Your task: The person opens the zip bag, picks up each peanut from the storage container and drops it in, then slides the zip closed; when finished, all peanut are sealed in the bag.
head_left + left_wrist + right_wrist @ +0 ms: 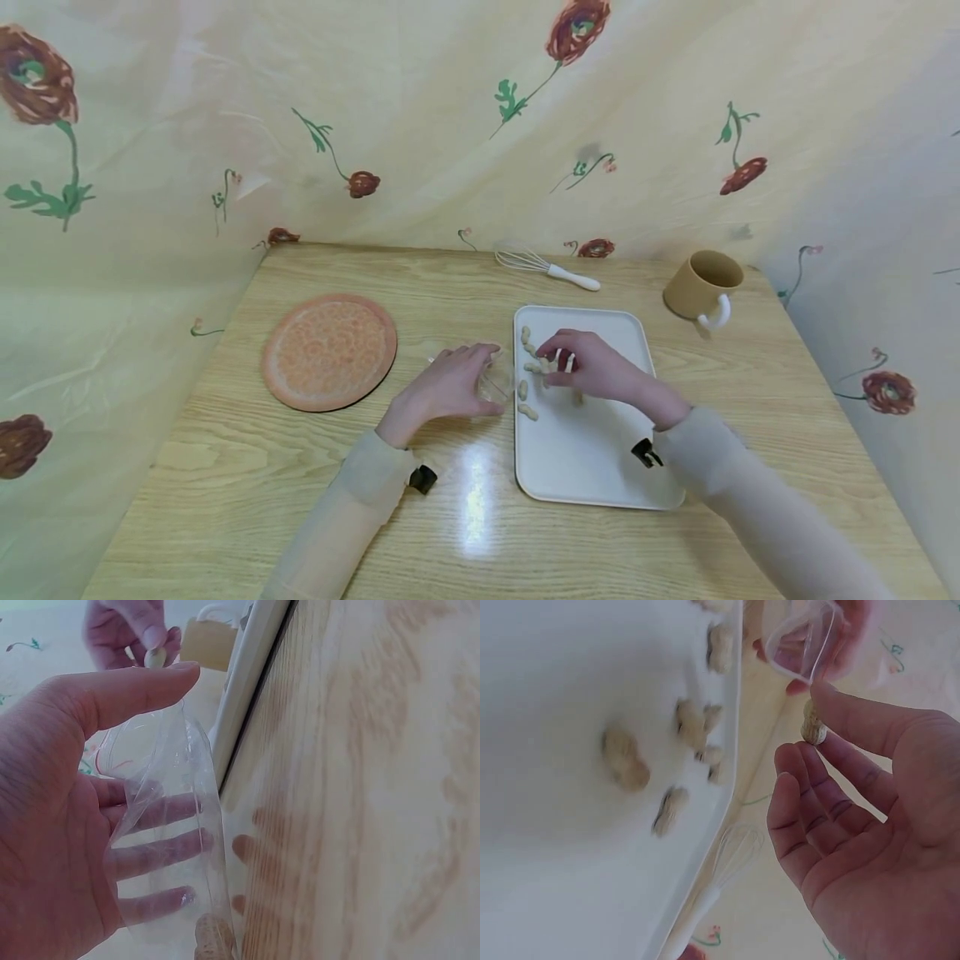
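My left hand (448,385) holds a clear plastic bag (169,832) upright beside the tray's left edge, its thumb along one side and its fingers behind the film. The bag's mouth stands open, and a peanut (214,939) shows low in it in the left wrist view. Over the white tray (592,467), my right hand (600,368) pinches one unshelled peanut (814,724) between thumb and fingertip. Several more peanuts (720,646) lie on the tray, most of them along its left edge, partly hidden by the right hand in the head view.
Behind the tray lies a whisk (551,271) with a white handle. A tan mug (692,290) with a white handle stands at the back right. At the left, a round orange-patterned mat (330,354) lies on the wooden table (247,517). Flowered cloth (420,108) hangs behind.
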Demonstrator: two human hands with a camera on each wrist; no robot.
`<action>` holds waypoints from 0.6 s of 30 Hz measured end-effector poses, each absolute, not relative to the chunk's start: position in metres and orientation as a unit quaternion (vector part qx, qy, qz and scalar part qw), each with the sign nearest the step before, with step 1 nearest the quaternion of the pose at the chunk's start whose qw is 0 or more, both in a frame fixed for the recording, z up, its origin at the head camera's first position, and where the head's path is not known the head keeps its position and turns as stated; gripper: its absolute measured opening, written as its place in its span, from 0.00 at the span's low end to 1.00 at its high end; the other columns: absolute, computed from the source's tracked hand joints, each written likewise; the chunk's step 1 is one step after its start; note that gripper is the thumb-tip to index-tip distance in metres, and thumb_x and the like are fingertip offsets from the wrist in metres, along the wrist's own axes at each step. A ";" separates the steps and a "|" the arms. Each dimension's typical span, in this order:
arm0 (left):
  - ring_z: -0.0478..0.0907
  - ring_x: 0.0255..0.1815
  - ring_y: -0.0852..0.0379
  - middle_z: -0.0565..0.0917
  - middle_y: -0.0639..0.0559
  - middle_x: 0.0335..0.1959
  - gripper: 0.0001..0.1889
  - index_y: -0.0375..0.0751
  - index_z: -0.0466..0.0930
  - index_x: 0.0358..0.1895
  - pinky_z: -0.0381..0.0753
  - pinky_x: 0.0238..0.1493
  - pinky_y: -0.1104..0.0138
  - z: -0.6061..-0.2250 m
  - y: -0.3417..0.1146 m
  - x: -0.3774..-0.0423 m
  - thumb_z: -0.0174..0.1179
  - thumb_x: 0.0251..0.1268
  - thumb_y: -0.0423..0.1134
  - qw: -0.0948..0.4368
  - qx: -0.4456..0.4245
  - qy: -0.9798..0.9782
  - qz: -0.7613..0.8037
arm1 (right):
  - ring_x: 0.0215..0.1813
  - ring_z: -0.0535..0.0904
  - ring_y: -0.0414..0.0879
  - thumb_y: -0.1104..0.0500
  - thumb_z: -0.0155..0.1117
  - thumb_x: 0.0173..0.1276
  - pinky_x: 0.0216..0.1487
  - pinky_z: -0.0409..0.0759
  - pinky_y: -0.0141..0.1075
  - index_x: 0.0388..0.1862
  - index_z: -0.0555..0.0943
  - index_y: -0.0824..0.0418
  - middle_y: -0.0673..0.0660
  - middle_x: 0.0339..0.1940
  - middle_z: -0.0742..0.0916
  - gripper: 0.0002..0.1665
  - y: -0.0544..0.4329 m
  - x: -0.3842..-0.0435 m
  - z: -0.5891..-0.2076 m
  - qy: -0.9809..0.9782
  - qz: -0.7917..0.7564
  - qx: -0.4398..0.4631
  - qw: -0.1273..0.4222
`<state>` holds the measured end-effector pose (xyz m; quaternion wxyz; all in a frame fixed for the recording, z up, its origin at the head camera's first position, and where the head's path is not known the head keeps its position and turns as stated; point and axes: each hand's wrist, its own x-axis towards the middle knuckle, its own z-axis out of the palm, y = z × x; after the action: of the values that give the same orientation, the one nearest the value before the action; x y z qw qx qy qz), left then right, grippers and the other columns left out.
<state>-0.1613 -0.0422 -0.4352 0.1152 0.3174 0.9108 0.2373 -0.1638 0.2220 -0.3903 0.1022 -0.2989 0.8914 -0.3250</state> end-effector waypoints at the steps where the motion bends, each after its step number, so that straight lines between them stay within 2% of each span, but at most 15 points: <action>1: 0.71 0.65 0.51 0.77 0.50 0.64 0.47 0.42 0.60 0.75 0.64 0.67 0.49 -0.435 -0.042 -0.161 0.69 0.56 0.60 0.115 0.318 0.911 0.236 | 0.37 0.80 0.47 0.67 0.75 0.59 0.35 0.80 0.35 0.49 0.83 0.70 0.54 0.37 0.83 0.19 0.218 -0.163 -0.391 0.890 -0.329 -0.300 0.102; 9: 0.71 0.65 0.52 0.77 0.51 0.63 0.47 0.43 0.60 0.75 0.64 0.67 0.49 -0.437 -0.041 -0.160 0.69 0.56 0.61 0.114 0.320 0.911 0.232 | 0.35 0.79 0.46 0.67 0.76 0.58 0.33 0.79 0.34 0.47 0.83 0.70 0.54 0.34 0.83 0.18 0.195 -0.159 -0.401 0.872 -0.357 -0.322 0.091; 18: 0.71 0.66 0.50 0.74 0.49 0.67 0.47 0.42 0.61 0.74 0.64 0.66 0.48 -0.439 -0.041 -0.160 0.70 0.56 0.60 0.112 0.326 0.909 0.234 | 0.36 0.79 0.46 0.68 0.75 0.58 0.33 0.79 0.34 0.48 0.82 0.70 0.60 0.35 0.84 0.19 0.186 -0.157 -0.409 0.865 -0.374 -0.320 0.098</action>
<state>-0.1604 -0.0413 -0.4386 0.1119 0.3258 0.9092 0.2337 -0.1572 0.1856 -0.4089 0.0981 -0.3200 0.8649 -0.3741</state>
